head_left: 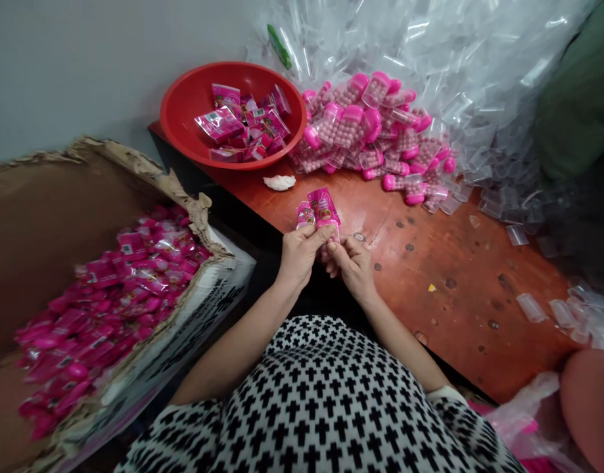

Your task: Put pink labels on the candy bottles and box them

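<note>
Packets (324,205), two and pink, sit pinched between left hand (299,255) and right hand (355,268).

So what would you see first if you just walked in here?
Pink everywhere: a big heap of pink-capped bottles lies on the far side of the wooden table, and a torn cardboard box at the left is full of pink packs. In the middle, the left hand and right hand pinch two pink packets, with a red bowl holding more behind them.
</note>
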Action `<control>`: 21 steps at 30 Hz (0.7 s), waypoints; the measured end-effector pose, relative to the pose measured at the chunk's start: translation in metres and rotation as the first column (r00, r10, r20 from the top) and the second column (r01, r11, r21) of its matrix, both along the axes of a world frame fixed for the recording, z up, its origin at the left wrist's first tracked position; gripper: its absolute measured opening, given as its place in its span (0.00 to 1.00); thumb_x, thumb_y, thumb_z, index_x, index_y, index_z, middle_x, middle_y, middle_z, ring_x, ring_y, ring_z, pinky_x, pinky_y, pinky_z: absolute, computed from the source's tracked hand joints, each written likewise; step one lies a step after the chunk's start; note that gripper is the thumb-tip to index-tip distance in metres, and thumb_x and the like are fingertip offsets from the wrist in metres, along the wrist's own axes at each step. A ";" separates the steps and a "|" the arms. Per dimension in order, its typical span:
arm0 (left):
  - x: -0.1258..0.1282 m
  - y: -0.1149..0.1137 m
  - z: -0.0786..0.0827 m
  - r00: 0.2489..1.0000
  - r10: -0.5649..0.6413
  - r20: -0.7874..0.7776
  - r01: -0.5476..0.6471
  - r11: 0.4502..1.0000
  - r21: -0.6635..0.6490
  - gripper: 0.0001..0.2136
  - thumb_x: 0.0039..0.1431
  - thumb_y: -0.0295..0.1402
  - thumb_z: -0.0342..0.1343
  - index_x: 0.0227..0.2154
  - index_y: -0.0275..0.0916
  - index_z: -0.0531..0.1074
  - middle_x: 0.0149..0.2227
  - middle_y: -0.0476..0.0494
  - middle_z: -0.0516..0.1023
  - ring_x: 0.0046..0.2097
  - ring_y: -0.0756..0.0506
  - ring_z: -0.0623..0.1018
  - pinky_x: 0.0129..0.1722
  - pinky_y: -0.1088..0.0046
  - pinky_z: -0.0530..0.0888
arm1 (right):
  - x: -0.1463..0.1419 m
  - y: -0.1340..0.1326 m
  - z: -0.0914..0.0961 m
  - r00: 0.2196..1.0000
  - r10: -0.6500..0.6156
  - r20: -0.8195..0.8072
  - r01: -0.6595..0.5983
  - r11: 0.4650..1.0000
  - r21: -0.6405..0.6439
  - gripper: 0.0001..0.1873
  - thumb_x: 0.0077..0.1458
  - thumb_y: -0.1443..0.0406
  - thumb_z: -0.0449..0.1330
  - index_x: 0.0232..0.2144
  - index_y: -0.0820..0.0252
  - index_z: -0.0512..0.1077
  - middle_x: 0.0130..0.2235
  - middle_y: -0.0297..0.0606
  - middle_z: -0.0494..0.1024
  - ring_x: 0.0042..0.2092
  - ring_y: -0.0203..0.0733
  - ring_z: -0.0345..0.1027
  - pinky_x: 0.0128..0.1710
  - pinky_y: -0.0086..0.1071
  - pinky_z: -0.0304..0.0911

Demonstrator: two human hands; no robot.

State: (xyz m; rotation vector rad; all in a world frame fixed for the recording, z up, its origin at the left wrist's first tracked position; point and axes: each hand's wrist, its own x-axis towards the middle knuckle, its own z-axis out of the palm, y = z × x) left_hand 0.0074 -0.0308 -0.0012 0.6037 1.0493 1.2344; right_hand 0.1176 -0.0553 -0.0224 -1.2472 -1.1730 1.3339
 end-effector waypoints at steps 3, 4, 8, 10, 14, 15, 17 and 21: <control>0.002 -0.001 0.000 0.997 0.020 0.073 -0.018 0.999 -0.036 0.18 0.39 0.45 0.69 0.21 0.33 0.74 0.19 0.48 0.72 0.19 0.55 0.69 0.19 0.79 0.65 | 0.002 0.000 -0.001 0.994 0.002 0.109 -0.008 0.998 0.056 0.14 0.56 0.53 0.59 0.35 0.57 0.71 0.26 0.30 0.74 0.21 0.30 0.66 0.18 0.24 0.63; 0.003 0.000 0.000 0.995 0.036 0.097 -0.032 0.998 -0.049 0.18 0.38 0.44 0.70 0.22 0.33 0.75 0.20 0.48 0.74 0.20 0.54 0.70 0.20 0.79 0.66 | 0.002 0.000 -0.002 0.985 -0.019 0.172 0.004 0.996 0.086 0.14 0.56 0.53 0.59 0.36 0.56 0.71 0.26 0.30 0.74 0.22 0.31 0.66 0.19 0.24 0.63; 0.003 0.001 -0.004 0.990 0.039 0.132 -0.032 0.998 -0.053 0.17 0.40 0.42 0.70 0.24 0.31 0.76 0.21 0.45 0.75 0.20 0.55 0.70 0.18 0.80 0.65 | -0.001 -0.003 -0.002 0.982 -0.019 0.189 0.002 0.996 0.086 0.13 0.56 0.54 0.59 0.37 0.56 0.71 0.25 0.30 0.74 0.21 0.31 0.65 0.19 0.24 0.63; 0.000 0.001 -0.005 0.989 -0.054 0.134 0.062 0.997 -0.052 0.17 0.43 0.43 0.68 0.24 0.30 0.76 0.18 0.46 0.73 0.16 0.56 0.65 0.14 0.79 0.61 | -0.004 -0.005 -0.002 1.000 0.020 0.022 -0.020 1.000 0.011 0.13 0.56 0.54 0.58 0.34 0.56 0.70 0.24 0.29 0.73 0.19 0.30 0.64 0.16 0.23 0.61; -0.008 -0.003 -0.003 0.954 -0.244 0.176 0.257 0.965 -0.052 0.17 0.45 0.43 0.66 0.26 0.30 0.77 0.14 0.50 0.67 0.14 0.55 0.62 0.12 0.78 0.59 | -0.009 -0.008 -0.001 0.972 0.008 -0.235 -0.039 0.992 -0.124 0.15 0.55 0.53 0.60 0.29 0.58 0.68 0.23 0.29 0.74 0.16 0.28 0.62 0.12 0.21 0.57; -0.010 -0.003 -0.003 0.954 -0.255 0.158 0.265 0.963 -0.050 0.17 0.44 0.43 0.67 0.24 0.31 0.77 0.13 0.51 0.66 0.14 0.55 0.62 0.13 0.78 0.59 | -0.010 -0.009 0.000 0.970 -0.001 -0.243 -0.035 0.989 -0.140 0.15 0.54 0.52 0.60 0.29 0.59 0.68 0.23 0.29 0.75 0.17 0.28 0.63 0.12 0.21 0.58; -0.013 -0.003 -0.003 0.970 -0.237 0.052 0.239 0.970 -0.036 0.16 0.43 0.42 0.67 0.21 0.32 0.75 0.13 0.50 0.66 0.15 0.54 0.64 0.14 0.78 0.61 | -0.012 -0.010 0.001 0.981 -0.019 -0.195 -0.008 0.991 -0.136 0.16 0.53 0.52 0.61 0.29 0.59 0.68 0.24 0.29 0.75 0.17 0.28 0.63 0.13 0.21 0.59; -0.013 -0.002 -0.008 0.958 -0.087 -0.274 0.104 0.993 0.049 0.16 0.44 0.42 0.67 0.18 0.33 0.73 0.15 0.49 0.69 0.17 0.54 0.67 0.16 0.79 0.62 | -0.012 -0.008 0.002 0.994 -0.042 -0.103 0.036 0.997 -0.067 0.16 0.53 0.52 0.61 0.29 0.59 0.68 0.24 0.28 0.74 0.18 0.26 0.64 0.14 0.20 0.60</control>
